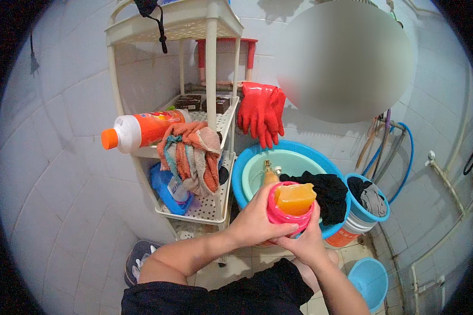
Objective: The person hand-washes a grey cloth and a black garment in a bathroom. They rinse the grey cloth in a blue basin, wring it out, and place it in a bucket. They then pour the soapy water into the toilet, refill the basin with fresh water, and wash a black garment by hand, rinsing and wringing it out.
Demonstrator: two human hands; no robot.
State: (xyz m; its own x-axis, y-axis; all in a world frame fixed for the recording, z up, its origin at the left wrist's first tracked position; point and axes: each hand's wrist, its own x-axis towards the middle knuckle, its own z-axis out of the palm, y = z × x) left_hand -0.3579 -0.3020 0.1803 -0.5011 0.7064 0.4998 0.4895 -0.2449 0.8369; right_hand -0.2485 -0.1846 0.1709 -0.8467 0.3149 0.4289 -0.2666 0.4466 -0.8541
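Note:
Both my hands hold a round pink soap dish [279,216] in front of me, with a chunky yellow-orange bar of soap [295,198] resting in it. My left hand [261,218] is closed round the dish's left side, its thumb along the near rim. My right hand [309,240] grips the right side and underside; some of its fingers are hidden behind the dish. Just beyond stands a large blue basin [286,146] with a pale green basin [253,176] inside it. Black cloth [328,195] is heaped over their right side.
At left, a white shelf rack [211,68] carries an orange-capped bottle [150,128], a rag [192,157] and a blue bottle [169,190]. Red rubber gloves [260,113] hang behind. To the right are a small tub of clothes [372,199], a bucket [348,233] and a blue floor basin [370,283].

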